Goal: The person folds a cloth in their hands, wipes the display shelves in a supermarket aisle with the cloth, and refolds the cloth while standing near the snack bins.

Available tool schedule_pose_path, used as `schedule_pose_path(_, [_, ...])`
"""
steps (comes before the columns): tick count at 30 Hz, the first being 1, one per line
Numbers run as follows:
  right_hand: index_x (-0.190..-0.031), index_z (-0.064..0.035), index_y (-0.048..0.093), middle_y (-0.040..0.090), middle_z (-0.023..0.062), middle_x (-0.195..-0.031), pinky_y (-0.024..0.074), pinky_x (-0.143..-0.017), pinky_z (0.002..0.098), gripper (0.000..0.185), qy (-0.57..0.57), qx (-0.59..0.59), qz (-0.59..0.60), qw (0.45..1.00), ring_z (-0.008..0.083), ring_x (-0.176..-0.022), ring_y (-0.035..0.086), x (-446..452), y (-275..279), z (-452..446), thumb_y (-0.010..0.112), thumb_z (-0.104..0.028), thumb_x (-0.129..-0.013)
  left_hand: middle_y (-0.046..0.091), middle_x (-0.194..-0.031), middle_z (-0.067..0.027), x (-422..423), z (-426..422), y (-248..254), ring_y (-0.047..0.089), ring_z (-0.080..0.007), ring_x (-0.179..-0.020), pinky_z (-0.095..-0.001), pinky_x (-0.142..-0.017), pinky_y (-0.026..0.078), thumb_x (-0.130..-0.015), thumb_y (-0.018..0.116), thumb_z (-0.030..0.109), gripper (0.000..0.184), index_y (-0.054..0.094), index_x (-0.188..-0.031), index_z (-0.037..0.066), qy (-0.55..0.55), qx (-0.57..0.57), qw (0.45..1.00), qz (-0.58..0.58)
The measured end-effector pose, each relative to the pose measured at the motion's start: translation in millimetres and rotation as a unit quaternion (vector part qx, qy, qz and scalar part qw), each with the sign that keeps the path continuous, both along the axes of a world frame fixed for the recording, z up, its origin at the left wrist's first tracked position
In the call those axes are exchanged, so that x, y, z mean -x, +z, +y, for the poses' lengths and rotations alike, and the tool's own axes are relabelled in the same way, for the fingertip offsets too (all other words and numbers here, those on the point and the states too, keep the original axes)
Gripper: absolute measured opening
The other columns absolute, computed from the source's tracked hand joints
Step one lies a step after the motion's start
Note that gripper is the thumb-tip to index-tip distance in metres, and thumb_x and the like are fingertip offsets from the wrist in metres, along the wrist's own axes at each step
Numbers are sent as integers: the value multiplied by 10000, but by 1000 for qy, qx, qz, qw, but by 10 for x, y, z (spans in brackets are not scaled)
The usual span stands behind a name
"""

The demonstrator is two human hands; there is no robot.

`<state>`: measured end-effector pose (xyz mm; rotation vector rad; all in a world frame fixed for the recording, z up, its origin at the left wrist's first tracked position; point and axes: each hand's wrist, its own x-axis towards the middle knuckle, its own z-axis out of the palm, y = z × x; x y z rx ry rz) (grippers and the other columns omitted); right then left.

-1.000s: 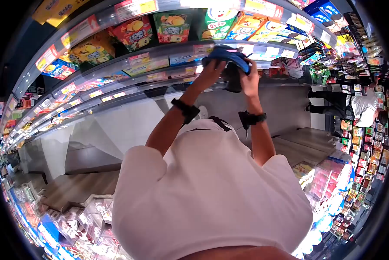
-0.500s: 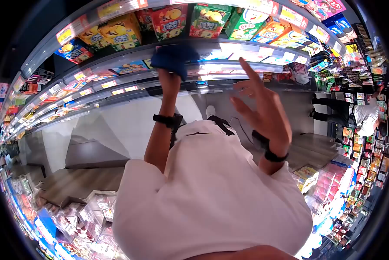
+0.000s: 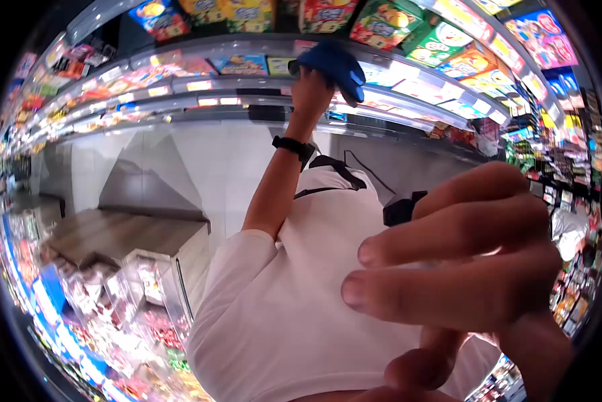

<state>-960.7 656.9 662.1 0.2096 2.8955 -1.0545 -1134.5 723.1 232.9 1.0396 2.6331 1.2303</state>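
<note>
My left hand (image 3: 312, 94) is closed on a blue cloth (image 3: 331, 65), bunched and hanging over the fingers. It is at the front edge of a shelf (image 3: 274, 47), though whether the cloth touches the shelf I cannot tell. Behind and above it stand colourful snack boxes, among them a red box (image 3: 328, 15) and a green box (image 3: 387, 25). My right hand (image 3: 468, 261) is raised very close to the camera, large in view at the right. Its fingers are partly bent and apart, with nothing seen between them.
Lower shelves with price labels run along the front below the cloth. At lower left is a wood-topped counter (image 3: 113, 234) beside clear bins (image 3: 137, 295) of wrapped goods. More stocked shelves line the right side, where part of another person's white clothing (image 3: 569, 234) shows.
My left hand has moved to the right with the blue cloth. My right hand has come away from the shelf side and up close to the camera. The view has shifted.
</note>
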Motion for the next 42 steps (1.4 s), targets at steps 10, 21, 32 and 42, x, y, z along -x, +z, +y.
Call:
schedule_pose_path(10, [-1174, -140, 683, 551, 47, -565, 396, -456, 324, 346, -23, 23, 191, 981, 204, -447, 507, 323, -1799, 887, 639, -59, -840, 573, -1096, -254, 434, -512, -192, 663, -435, -772, -525, -686, 560, -802, 662, 232, 233, 653, -832, 1, 77, 34, 996, 23])
schedule_pose_path(21, [-1143, 5, 600, 675, 151, -1038, 508, -806, 375, 301, -81, 142, 94, 982, 265, -965, 647, 444, -5291, 1940, 644, -194, -921, 661, -905, -197, -79, -82, -186, 652, -370, -883, -475, -639, 564, -765, 695, 383, 365, 706, -806, 20, -151, 70, 985, -51])
schedule_pose_path(32, [-894, 27, 634, 646, 161, -789, 463, -643, 418, 355, 205, 130, 126, 962, 302, -691, 612, 1664, -5484, 17, 649, -327, -927, 641, -910, -199, 70, -2870, -74, 614, -400, -860, -465, -758, 514, -885, 622, 265, 250, 663, -917, 21, 106, 88, 984, -112])
schedule_pose_path(42, [-1071, -40, 587, 623, 194, -1001, 509, -764, 458, 306, 504, 214, 48, 835, 411, -916, 608, 2801, -5032, -2598, 678, -77, -781, 650, -1115, -171, 128, -5133, -444, 612, -353, -1033, -416, -909, 478, -814, 723, 174, 302, 660, -1071, 29, 376, -97, 913, -122])
